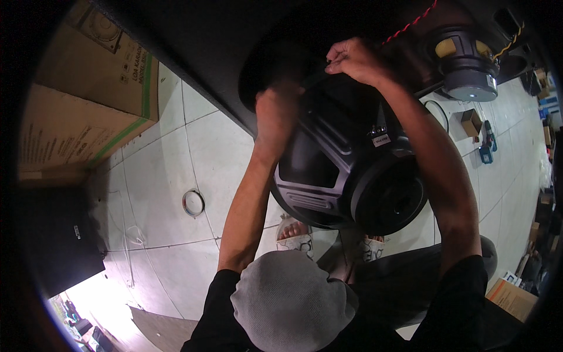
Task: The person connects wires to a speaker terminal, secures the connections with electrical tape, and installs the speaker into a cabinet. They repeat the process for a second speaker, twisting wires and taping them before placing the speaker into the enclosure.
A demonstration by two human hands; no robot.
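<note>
A large black loudspeaker woofer (314, 193) stands tilted in front of me, its ribbed metal frame and round magnet (390, 193) toward me. Its far rim lies against a black speaker cabinet (205, 53), beside a dark round opening. My left hand (278, 114) is at the far left of the woofer's rim, smeared by motion, its fingers hidden. At the top of the rim, the fingers of my right hand (355, 61) are pinched together at a thin dark edge; what they hold is too dark to make out. A small terminal with a white label (380, 140) sits on the woofer's frame.
A smaller speaker driver (469, 64) rests on the cabinet at right, near twisted red wire (410, 28) and yellow wire (510, 44). On the tiled floor are a tape roll (193, 203), an open small box (471, 123) and a teal power drill (488, 144). Large cartons (88, 129) stand left.
</note>
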